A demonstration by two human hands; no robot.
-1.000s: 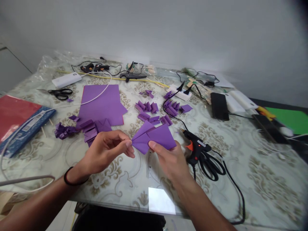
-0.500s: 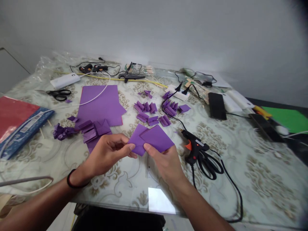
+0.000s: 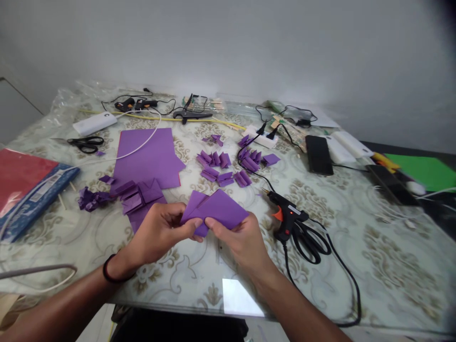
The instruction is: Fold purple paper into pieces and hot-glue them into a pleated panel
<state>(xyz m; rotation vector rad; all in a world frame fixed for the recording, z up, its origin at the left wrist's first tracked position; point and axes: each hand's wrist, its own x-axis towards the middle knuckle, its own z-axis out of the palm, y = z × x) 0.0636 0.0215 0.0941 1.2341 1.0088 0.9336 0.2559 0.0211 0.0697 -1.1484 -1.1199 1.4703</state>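
Above the table's near half, a folded purple paper (image 3: 223, 209) is pinched between my two hands. My left hand (image 3: 160, 232) grips its left corner between thumb and fingers. On the right, my right hand (image 3: 242, 240) holds the lower edge, the thumb pressed on the front and the fingers hidden behind. The two thumb tips are close together. Beyond the paper lie several small folded purple pieces (image 3: 225, 178) in loose rows. Left of them are stacked purple sheets (image 3: 146, 154), with folded purple papers (image 3: 142, 197) and a crumpled purple paper (image 3: 93, 198) nearer me.
A glue gun (image 3: 290, 218) with a small red light lies right of my hands, over black-handled scissors (image 3: 309, 242). Its cable loops along the right. A power strip (image 3: 261, 137), a phone (image 3: 318, 155), more scissors (image 3: 85, 142) and a red-and-blue packet (image 3: 35, 187) lie around.
The folded paper has tilted and shifted slightly left, and its two flaps now overlap more. My right hand has come nearer to my left. The view has shifted a little.
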